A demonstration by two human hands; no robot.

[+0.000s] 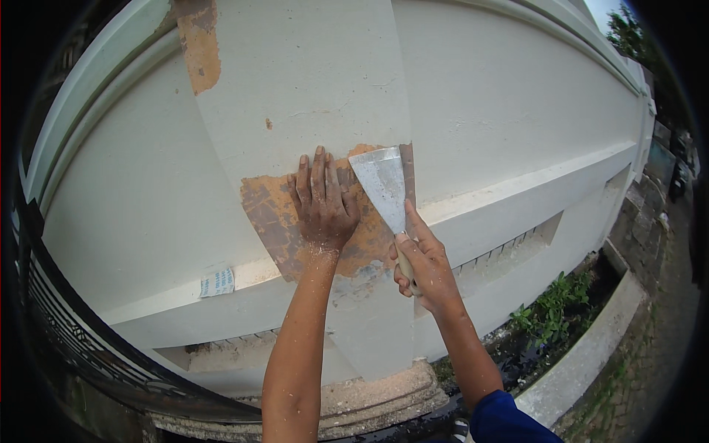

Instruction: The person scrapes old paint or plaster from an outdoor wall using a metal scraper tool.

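My left hand (321, 207) lies flat on a peeled orange and grey patch (269, 221) on the white wall (517, 88), fingertips near the patch's top edge. My right hand (417, 262) grips the pale handle of a wide metal scraper (380, 177). Its blade is angled upward just right of my left hand, at the upper part of the patch. A smaller peeled orange patch (199, 52) shows higher on the wall.
A wall ledge (517, 170) runs across, with a small printed packet (216, 282) on it at left. A black metal railing (66, 317) curves along the left. Green plants (550, 310), a drain, a concrete kerb (583, 354) and a paved path (650, 310) lie right and below.
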